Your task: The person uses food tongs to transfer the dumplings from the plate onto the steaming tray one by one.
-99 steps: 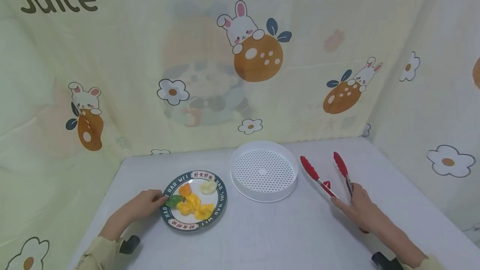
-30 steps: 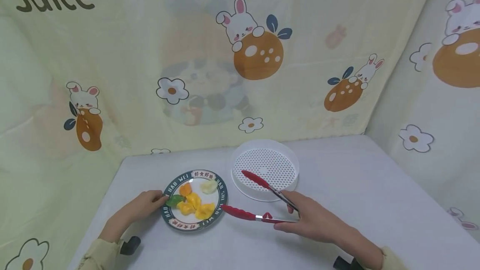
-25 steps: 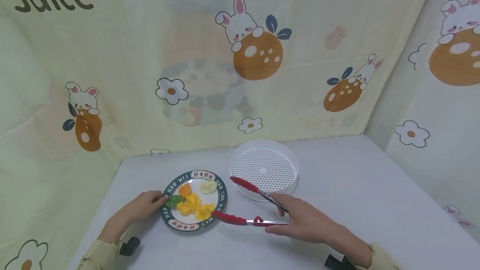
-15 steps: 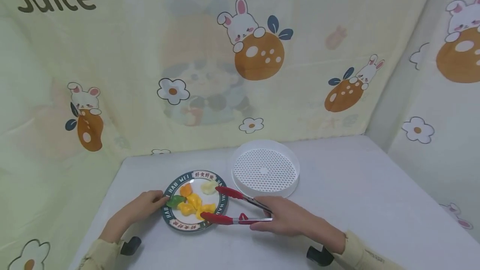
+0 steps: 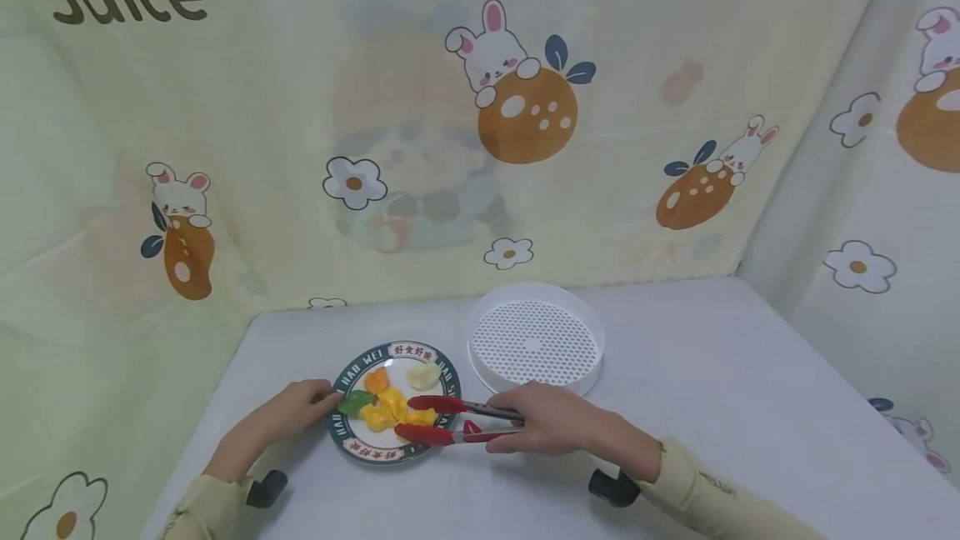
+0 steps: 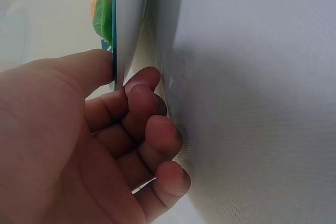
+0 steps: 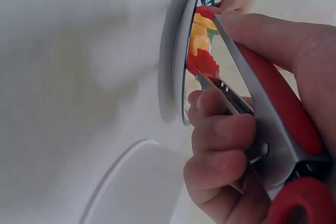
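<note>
My left hand (image 5: 288, 411) pinches the left rim of a round plate (image 5: 363, 368), white with a dark green lettered border. In the left wrist view the thumb lies on the rim's upper face, fingers curled beneath. Several dumpling-shaped pieces lie on the plate: a green one (image 5: 356, 402), an orange one (image 5: 377, 379), a pale one (image 5: 423, 375) and a yellow cluster (image 5: 392, 401). My right hand (image 5: 551, 419) grips metal tongs with red tips (image 5: 426, 434). Those tips stand either side of the rightmost yellow piece (image 5: 422, 417), partly hiding it.
A round white steamer tray (image 5: 534, 338) with a perforated floor stands behind my right hand, close to the plate's right side. White cloth covers the table (image 5: 712, 390). A printed curtain (image 5: 615, 190) hangs along the table's back edge.
My right hand has carried the tongs leftward from the right side of the table, past the tray, to the plate. The tongs' tips have drawn closer together. My left hand has stayed at the rim.
</note>
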Action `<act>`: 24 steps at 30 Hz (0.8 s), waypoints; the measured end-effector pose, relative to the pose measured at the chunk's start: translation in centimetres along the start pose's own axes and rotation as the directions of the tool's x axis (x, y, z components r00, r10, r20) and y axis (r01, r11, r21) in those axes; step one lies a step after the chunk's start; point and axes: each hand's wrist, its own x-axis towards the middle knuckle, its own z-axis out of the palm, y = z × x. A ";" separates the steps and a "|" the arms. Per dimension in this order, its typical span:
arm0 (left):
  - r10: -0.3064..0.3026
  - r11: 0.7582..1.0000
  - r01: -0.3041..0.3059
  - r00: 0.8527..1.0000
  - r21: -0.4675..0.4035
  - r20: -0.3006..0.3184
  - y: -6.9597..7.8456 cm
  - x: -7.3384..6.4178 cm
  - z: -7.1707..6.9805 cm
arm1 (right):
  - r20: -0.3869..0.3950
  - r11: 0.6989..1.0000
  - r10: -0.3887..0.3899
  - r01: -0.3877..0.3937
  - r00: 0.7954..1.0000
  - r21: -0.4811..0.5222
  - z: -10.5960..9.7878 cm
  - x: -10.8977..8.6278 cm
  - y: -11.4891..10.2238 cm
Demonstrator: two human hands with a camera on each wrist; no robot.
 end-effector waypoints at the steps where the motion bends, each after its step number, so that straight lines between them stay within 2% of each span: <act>1: 0.001 1.000 -0.001 1.000 0.001 0.001 0.0 0.0 0.0 | 0.005 1.000 -0.003 0.003 1.000 0.002 0.0 0.0 0.0; 15: -0.020 1.000 0.020 1.000 0.000 -0.005 0.0 0.3 0.3 | -0.017 1.000 -0.012 0.013 1.000 0.023 0.4 -0.3 0.5; 24: -0.020 1.000 0.020 1.000 0.003 -0.017 0.0 0.3 0.5 | -0.156 1.000 -0.008 0.011 0.988 0.021 -1.1 -1.0 0.5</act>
